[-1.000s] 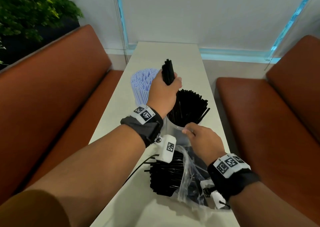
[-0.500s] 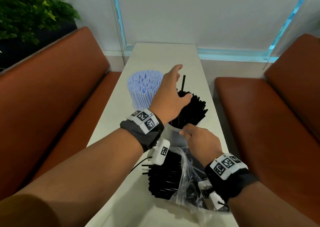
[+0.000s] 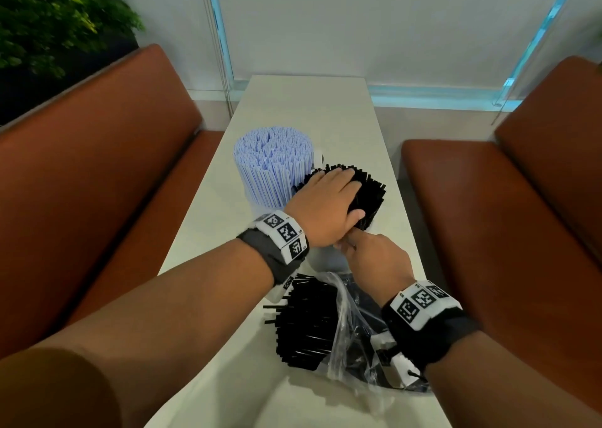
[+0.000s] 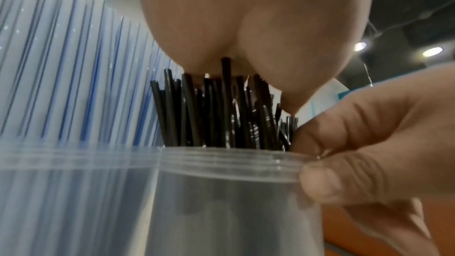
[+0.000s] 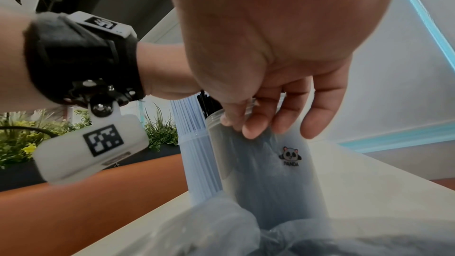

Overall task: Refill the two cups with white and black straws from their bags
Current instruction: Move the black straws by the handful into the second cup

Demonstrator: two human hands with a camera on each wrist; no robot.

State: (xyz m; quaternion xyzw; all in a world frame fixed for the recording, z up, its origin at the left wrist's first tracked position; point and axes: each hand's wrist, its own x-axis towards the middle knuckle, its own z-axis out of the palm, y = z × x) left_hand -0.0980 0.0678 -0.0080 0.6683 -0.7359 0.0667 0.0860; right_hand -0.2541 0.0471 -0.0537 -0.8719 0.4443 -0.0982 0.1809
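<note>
Black straws (image 3: 371, 196) stand in a clear cup (image 4: 221, 192) with a panda print. My left hand (image 3: 335, 189) lies flat on their tops, fingers straight; in the left wrist view the palm (image 4: 246, 17) touches the straw ends. My right hand (image 3: 368, 251) pinches the near rim of that cup, thumb outside and a fingertip inside (image 4: 320, 178). Beside it on the left stands the second cup packed with white straws (image 3: 273, 163). A clear plastic bag (image 3: 345, 297) with more black straws (image 3: 306, 323) lies open under my right wrist.
The narrow white table (image 3: 309, 108) runs away from me to the wall. Brown bench seats flank it on the left (image 3: 114, 166) and right (image 3: 488, 199). Green plants (image 3: 49, 20) stand behind the left bench.
A second ago my left hand gripped a bundle of black straws above the cup. It let them go into the cup and now lies flat on the straw tops. My right hand stayed on the rim.
</note>
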